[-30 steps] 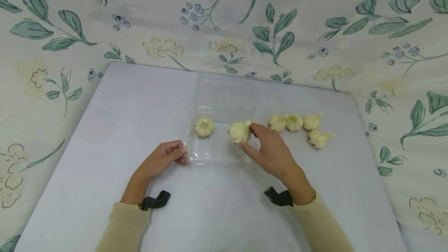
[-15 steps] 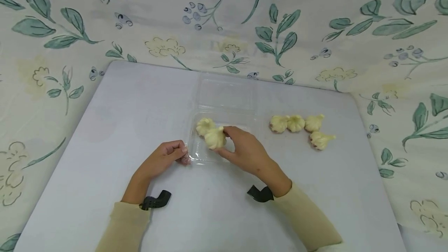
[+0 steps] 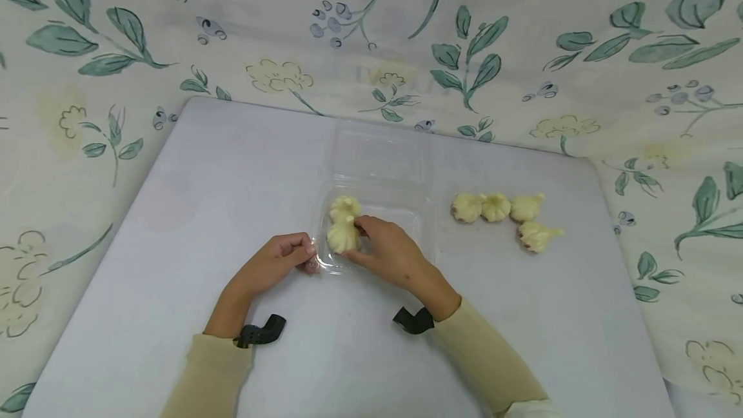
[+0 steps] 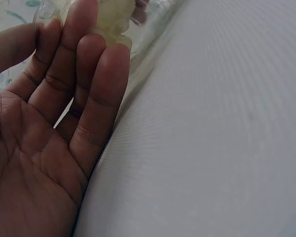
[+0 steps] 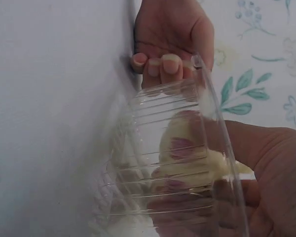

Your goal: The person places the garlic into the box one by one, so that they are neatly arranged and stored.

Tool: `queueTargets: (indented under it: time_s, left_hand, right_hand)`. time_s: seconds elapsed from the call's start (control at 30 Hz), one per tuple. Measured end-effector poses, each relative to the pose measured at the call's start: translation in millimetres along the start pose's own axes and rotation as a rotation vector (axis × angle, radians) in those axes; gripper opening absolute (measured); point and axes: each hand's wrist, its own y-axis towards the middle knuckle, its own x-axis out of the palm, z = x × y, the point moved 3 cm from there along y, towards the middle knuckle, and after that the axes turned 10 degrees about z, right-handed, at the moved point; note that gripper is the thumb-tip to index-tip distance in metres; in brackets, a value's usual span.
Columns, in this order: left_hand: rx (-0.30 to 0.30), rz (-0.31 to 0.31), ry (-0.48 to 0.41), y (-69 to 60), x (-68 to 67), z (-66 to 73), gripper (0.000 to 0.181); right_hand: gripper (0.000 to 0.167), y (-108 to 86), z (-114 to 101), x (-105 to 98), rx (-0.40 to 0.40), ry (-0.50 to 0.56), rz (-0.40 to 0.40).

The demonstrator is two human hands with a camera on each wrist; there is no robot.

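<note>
A clear plastic clamshell box (image 3: pixel 400 262) lies with its lid (image 3: pixel 380 153) folded back. My left hand (image 3: pixel 277 262) pinches the box's left wall between thumb and fingers, as the left wrist view (image 4: pixel 49 98) also shows. Inside the box, my right hand (image 3: pixel 390 250) grips a garlic bulb (image 3: pixel 342 237) at the front left. Right behind that bulb sits another garlic bulb (image 3: pixel 345 207), seemingly touching it. Through the ribbed clear wall, the right wrist view shows the held bulb, blurred, between the right thumb and fingers; whether it touches the box floor I cannot tell.
To the right of the box lie several garlic bulbs: a row with a middle bulb (image 3: pixel 495 208), and one bulb (image 3: pixel 536 236) in front of its right end. The white table (image 3: pixel 232 173) meets a floral cloth (image 3: pixel 348 31) behind it.
My right hand has carried the garlic bulb leftward and lowered it into the box, in front of the other bulb. My left hand has stayed at the box's left wall.
</note>
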Motion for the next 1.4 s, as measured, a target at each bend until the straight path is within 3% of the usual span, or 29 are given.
queueTargets:
  time_s: [0.3,0.73,1.4]
  left_hand:
    - [0.004,-0.009,-0.007,1.2,-0.2,2.7,0.024]
    - [0.015,0.002,0.002,-1.1,0.2,-0.6,0.025]
    - [0.042,-0.004,0.011,-0.2,-0.2,-1.8,0.024]
  right_hand:
    - [0.049,7.9,3.0,7.8,-0.016,0.012,-0.064]
    - [0.051,8.7,2.9,11.7,-0.039,-0.064,-0.096]
    - [0.056,3.6,6.4,2.2,-0.086,0.028,-0.103]
